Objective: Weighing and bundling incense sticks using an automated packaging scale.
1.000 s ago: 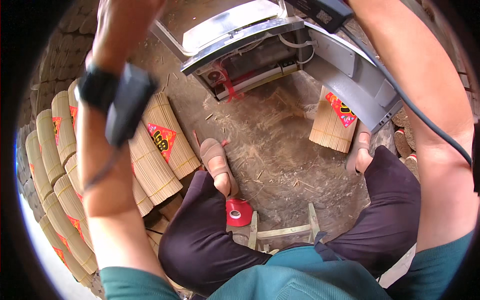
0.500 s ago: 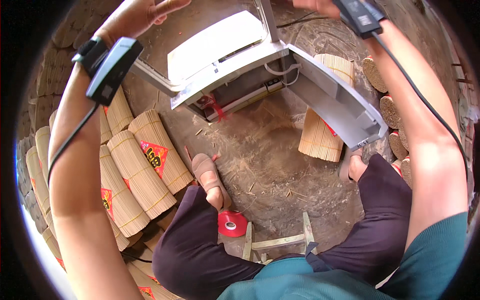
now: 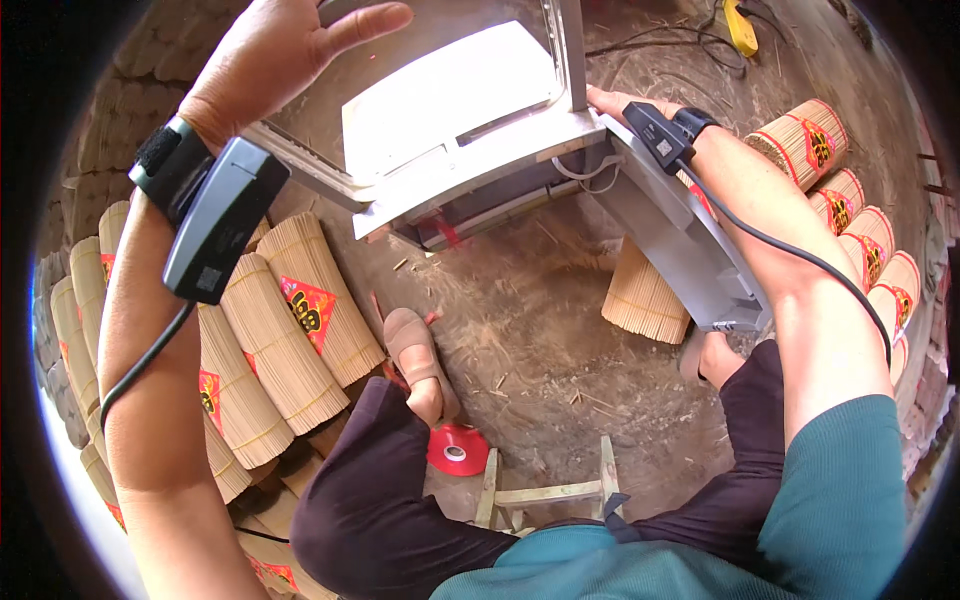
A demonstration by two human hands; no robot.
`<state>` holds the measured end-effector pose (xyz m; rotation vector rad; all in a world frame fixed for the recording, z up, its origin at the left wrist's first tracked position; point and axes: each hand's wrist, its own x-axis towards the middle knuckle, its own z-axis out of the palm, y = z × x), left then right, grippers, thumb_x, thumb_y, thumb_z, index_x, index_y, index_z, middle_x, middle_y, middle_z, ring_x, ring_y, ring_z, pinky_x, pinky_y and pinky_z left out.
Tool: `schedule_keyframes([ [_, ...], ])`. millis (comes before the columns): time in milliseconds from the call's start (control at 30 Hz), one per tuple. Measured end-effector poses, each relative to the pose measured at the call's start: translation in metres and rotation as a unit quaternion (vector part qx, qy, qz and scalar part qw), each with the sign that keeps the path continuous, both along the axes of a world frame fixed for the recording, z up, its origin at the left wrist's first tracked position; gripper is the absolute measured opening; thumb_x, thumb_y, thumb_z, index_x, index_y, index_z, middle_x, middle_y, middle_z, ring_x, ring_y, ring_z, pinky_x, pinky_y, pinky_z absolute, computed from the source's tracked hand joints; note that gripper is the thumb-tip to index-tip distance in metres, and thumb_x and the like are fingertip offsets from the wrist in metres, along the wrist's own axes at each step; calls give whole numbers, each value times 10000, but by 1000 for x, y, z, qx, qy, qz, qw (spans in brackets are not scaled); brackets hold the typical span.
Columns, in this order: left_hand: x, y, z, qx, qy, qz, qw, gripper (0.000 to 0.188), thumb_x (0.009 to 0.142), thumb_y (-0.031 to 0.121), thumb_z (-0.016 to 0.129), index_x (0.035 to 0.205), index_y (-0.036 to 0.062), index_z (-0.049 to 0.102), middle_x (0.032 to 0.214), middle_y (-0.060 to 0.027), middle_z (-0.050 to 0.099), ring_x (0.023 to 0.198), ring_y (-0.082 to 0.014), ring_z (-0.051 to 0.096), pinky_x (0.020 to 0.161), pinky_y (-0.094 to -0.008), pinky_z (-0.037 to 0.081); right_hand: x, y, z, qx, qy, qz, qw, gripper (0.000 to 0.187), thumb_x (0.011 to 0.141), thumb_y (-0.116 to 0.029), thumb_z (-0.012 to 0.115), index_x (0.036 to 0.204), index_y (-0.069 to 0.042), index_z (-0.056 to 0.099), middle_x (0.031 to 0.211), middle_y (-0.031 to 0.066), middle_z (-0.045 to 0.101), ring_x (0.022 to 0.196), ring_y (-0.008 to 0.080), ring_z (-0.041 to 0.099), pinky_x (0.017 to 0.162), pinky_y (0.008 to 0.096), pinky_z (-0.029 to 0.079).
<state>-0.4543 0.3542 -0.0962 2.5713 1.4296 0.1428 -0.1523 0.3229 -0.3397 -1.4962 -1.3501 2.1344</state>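
Observation:
A white and grey machine (image 3: 480, 140) stands on the floor ahead of me, with a pale flat top, metal uprights and a grey panel (image 3: 690, 240) angled out on its right. Above its left upright is my left hand (image 3: 265, 65), fingers and thumb extended, holding nothing visible; its fingertips run out of the picture. My right hand (image 3: 632, 103) is at the foot of the right upright, seemingly touching the machine. What shows of its fingers is stretched out, the rest being hidden. Each wrist wears a strapped dark device with a cable.
Bundles of thin sticks (image 3: 285, 340) with red labels are stacked at the left. More bundles (image 3: 800, 145) lie at the right, and one (image 3: 645, 295) sits behind the panel. A red roll (image 3: 458, 450) lies near a wooden stool (image 3: 548, 494). A yellow power strip (image 3: 740, 30) has cables nearby.
My right hand has come down and inward to the machine's right upright. My left hand has shifted slightly lower. The yellow power strip and the labels on the right-hand bundles have come into view.

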Motion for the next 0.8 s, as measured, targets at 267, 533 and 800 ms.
schedule_keyframes([
  [267, 4, -4, 0, 25, 37, 15, 999, 527, 818, 469, 685, 922, -44, 622, 798, -215, 630, 731, -313, 620, 687, -393, 482, -3, -10, 15, 4, -62, -4, 998, 729, 937, -666, 264, 1388, -132, 472, 1396, 88, 481, 1256, 182, 451, 1063, 331, 330],
  [533, -20, 6, -25, 71, 19, -59, 996, 724, 817, 677, 552, 1071, 0, 598, 836, -164, 664, 711, -232, 659, 653, -329, 536, -8, -14, 47, 0, -196, -11, 981, 678, 943, -633, 331, 1265, -95, 590, 1221, 97, 615, 1077, 223, 568, 951, 335, 422],
  [800, -9, -11, -23, 41, 45, -16, 998, 680, 811, 654, 579, 1045, 16, 599, 832, -152, 664, 708, -226, 657, 658, -321, 537, 8, -74, 85, 444, -322, -9, 836, 248, 848, -250, 617, 958, -28, 631, 929, 164, 641, 914, 323, 612, 788, 421, 491],
])
